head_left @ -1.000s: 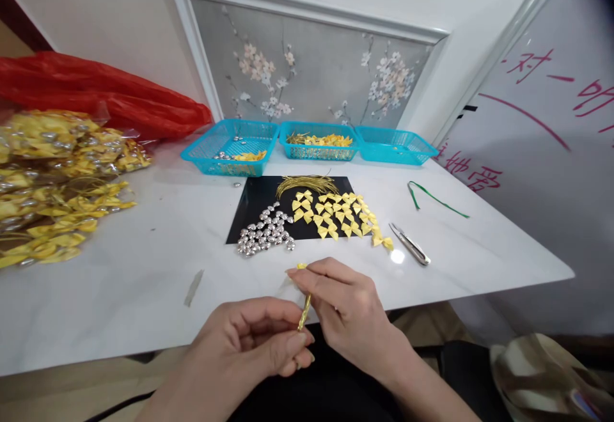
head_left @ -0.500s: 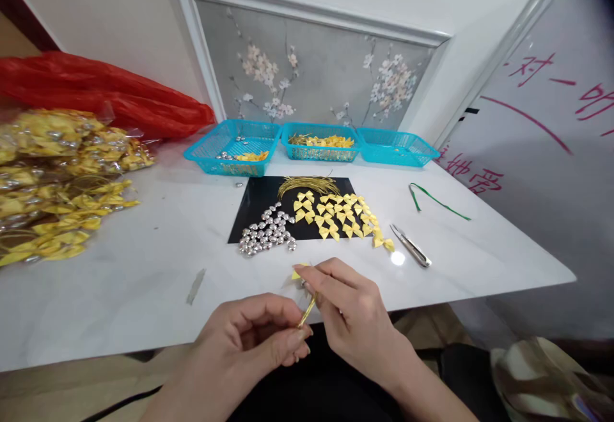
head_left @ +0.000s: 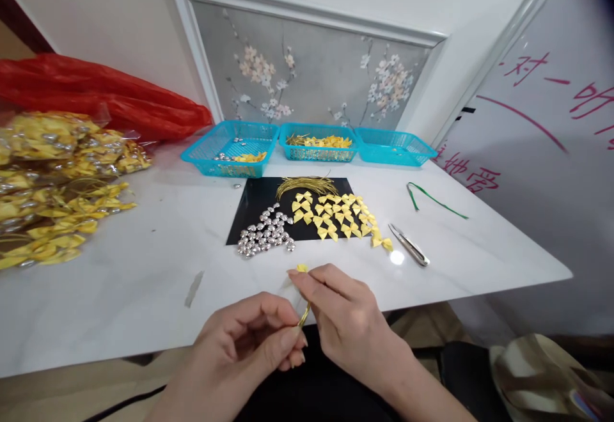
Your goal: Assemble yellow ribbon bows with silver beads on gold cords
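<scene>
A thin gold cord (head_left: 305, 314) is pinched at its lower end between thumb and forefinger of the left hand (head_left: 249, 345), closed on it at the near desk edge. The cord's upper part is gripped by the fingertips of the right hand (head_left: 350, 323), also closed, with a small yellow bow (head_left: 301, 268) showing just above the right forefinger. Both hands are held close together, almost touching, over the front edge of the white desk (head_left: 144, 281). Beyond them, a black mat (head_left: 254, 208) is seen carrying silver beads (head_left: 266, 235), rows of yellow bows (head_left: 336, 214) and a bundle of gold cords (head_left: 307, 184). Snips (head_left: 409, 245) and a green ribbon (head_left: 432, 197) are laid to the right. Three blue baskets (head_left: 230, 147) are lined at the back; bagged finished pieces (head_left: 57, 179) and a red bag (head_left: 96, 93) are piled left.
</scene>
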`<state>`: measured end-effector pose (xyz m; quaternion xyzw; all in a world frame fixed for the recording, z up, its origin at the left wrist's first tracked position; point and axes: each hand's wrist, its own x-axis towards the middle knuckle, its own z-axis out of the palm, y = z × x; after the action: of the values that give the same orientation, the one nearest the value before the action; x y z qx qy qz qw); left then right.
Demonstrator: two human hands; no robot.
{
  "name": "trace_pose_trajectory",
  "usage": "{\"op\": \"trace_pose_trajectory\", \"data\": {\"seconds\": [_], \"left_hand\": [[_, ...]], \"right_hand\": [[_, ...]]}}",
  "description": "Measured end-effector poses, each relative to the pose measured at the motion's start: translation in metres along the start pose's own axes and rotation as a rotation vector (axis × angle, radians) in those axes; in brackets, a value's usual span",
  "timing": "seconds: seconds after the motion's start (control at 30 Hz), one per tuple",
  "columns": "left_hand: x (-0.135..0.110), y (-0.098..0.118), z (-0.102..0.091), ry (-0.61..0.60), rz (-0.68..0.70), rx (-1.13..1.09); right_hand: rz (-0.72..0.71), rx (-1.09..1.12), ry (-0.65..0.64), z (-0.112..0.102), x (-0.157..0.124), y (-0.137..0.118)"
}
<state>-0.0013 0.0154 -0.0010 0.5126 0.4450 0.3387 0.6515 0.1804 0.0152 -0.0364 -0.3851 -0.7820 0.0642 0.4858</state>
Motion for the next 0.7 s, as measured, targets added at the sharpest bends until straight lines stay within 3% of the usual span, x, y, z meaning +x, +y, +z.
{"op": "trace_pose_trajectory", "data": {"seconds": [0.13, 0.37, 0.53, 0.7], "left_hand": [[-0.003, 0.002, 0.003, 0.021, -0.039, -0.120], [-0.002, -0.002, -0.007, -0.168, -0.120, -0.260], [-0.002, 0.001, -0.005, -0.267, -0.189, -0.389], [-0.001, 0.000, -0.007, -0.250, -0.245, -0.436]], "right_hand": [[0.036, 0.082, -0.069, -0.007, 0.002, -0.002], [0.072, 0.399, -0.069, -0.036, 0.008, -0.007], [-0.062, 0.472, -0.041, -0.025, 0.003, -0.007], [-0.189, 0.394, 0.035, -0.016, 0.001, -0.003]]}}
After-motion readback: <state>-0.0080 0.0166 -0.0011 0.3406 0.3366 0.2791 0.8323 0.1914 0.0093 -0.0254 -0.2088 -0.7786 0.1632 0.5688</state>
